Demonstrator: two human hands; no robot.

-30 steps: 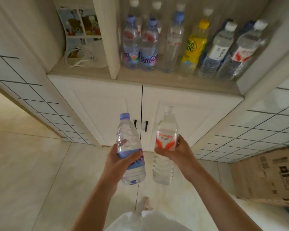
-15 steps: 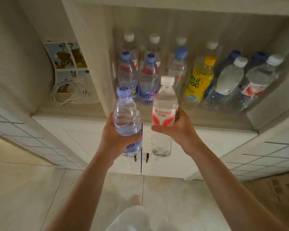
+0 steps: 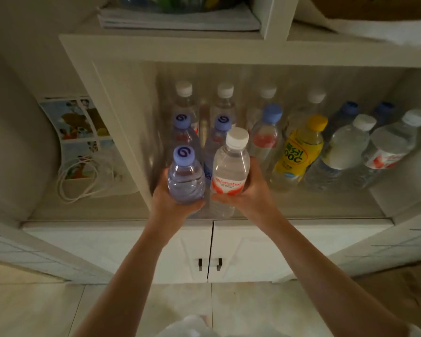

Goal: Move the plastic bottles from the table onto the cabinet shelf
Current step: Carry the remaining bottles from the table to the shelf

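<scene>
Head view, both bottles [image 3: 230,171] now over shelf [image 3: 314,205]

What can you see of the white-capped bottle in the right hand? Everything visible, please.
The white-capped bottle is clear plastic with a ribbed white screw cap, closed, and a red-and-white label band around its middle. It looks full of clear liquid. It is held upright, tilted slightly, over the front edge of the cabinet shelf. The right hand wraps its lower body, fingers across the label's bottom edge. Its side sits against or very near the purple-capped bottle in the left hand. Its base is partly hidden; whether it rests on the shelf is unclear.
</scene>
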